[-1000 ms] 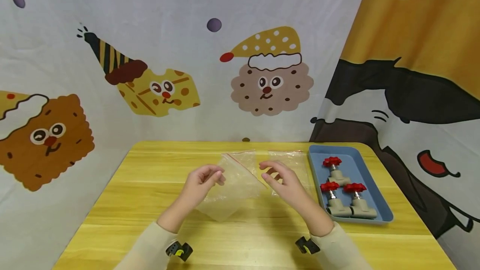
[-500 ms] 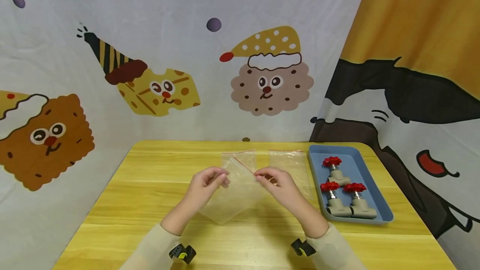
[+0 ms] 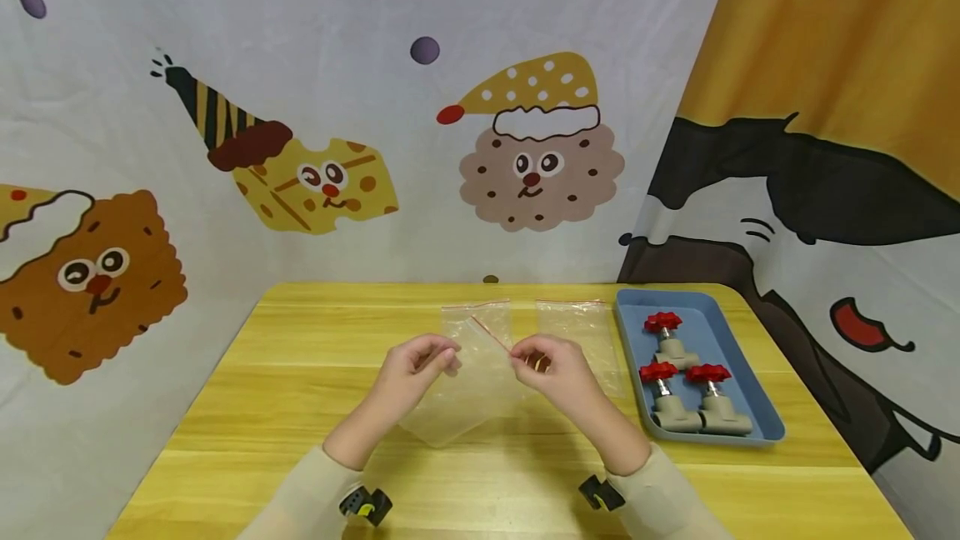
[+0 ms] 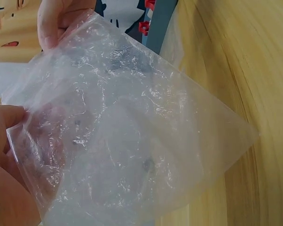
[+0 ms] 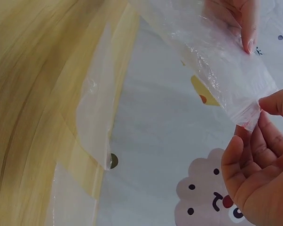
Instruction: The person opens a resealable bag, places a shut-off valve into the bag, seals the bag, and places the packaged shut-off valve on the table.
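Observation:
A clear zip-lock bag (image 3: 468, 398) with a red seal line hangs between both hands above the table, tilted, one corner pointing down. My left hand (image 3: 416, 369) pinches its side edge between thumb and fingers; in the left wrist view, fingers show through the crinkled film (image 4: 127, 117). At the other end, my right hand (image 3: 558, 369) pinches a corner at the red seal. The right wrist view shows the bag's gathered corner (image 5: 247, 115) between that thumb and fingers. The bag looks flat, with nothing visible inside.
Two more clear zip-lock bags lie flat at the back, one on the left (image 3: 457, 319) and one on the right (image 3: 592, 323). A blue tray (image 3: 738, 357) at the right holds three beige pipe valves (image 3: 723, 417) with red handwheels. Behind the wooden table (image 3: 285, 373) hangs a printed curtain (image 3: 337, 23).
The right hand came in from the right with loose fingers and now pinches the bag's sealed corner. The left hand shifted slightly right, still holding the bag. The valves have stayed put.

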### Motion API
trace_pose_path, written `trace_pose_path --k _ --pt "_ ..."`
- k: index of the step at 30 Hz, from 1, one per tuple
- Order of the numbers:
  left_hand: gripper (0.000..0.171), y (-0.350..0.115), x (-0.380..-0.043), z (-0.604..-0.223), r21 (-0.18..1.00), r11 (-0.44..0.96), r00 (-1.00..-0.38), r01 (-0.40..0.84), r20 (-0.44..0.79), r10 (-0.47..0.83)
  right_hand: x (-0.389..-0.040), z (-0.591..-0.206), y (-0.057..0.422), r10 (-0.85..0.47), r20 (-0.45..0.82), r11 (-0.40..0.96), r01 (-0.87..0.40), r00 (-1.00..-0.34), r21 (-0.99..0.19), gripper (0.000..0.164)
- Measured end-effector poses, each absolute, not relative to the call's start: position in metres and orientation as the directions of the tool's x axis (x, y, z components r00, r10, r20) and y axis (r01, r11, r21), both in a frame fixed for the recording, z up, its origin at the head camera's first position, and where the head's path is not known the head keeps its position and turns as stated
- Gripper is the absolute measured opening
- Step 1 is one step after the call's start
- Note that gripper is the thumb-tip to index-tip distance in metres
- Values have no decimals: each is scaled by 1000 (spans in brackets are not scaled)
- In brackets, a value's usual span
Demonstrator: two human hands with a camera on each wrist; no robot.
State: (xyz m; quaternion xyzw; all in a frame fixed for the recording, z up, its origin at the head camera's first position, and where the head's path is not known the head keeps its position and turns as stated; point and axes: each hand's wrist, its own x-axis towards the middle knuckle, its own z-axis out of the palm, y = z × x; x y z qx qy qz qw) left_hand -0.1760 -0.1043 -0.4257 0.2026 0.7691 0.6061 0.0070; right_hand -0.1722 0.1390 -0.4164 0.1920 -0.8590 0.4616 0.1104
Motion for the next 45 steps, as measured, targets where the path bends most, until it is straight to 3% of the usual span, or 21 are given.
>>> trace_pose_path --k 6,10,14,19,26,30,38,41,45 --pt "30 -102 -177 -424 905 268 -930 331 265 252 -171 -416 139 -234 376 507 -442 -897 -740 3" --pt "51 -98 -176 -421 808 386 -894 445 427 138 -170 -416 138 -227 364 503 -429 -903 -751 4" --pt "39 -90 -169 -413 757 398 -848 518 517 120 -168 -416 137 -219 382 496 -440 -898 -749 5" --pt "4 -80 -159 -406 808 419 -910 415 376 178 -165 -418 133 -242 453 525 -509 -858 -682 10" --pt "33 -72 -154 -406 855 456 -963 246 165 211 -156 -418 123 -375 566 602 -657 -734 -453 11" --pt "31 -71 -154 -407 858 452 -964 242 160 212 -153 -421 119 -425 578 618 -690 -697 -377 9" --pt "10 -72 -156 -412 907 373 -967 196 115 229 -151 -424 119 -388 502 608 -624 -773 -491 4" --pt "11 -72 -157 -414 921 351 -968 166 85 235 -150 -424 119 -351 489 589 -594 -798 -547 4" --pt "16 -72 -158 -414 925 348 -964 152 61 259 -150 -424 118 -345 528 587 -617 -776 -524 5"
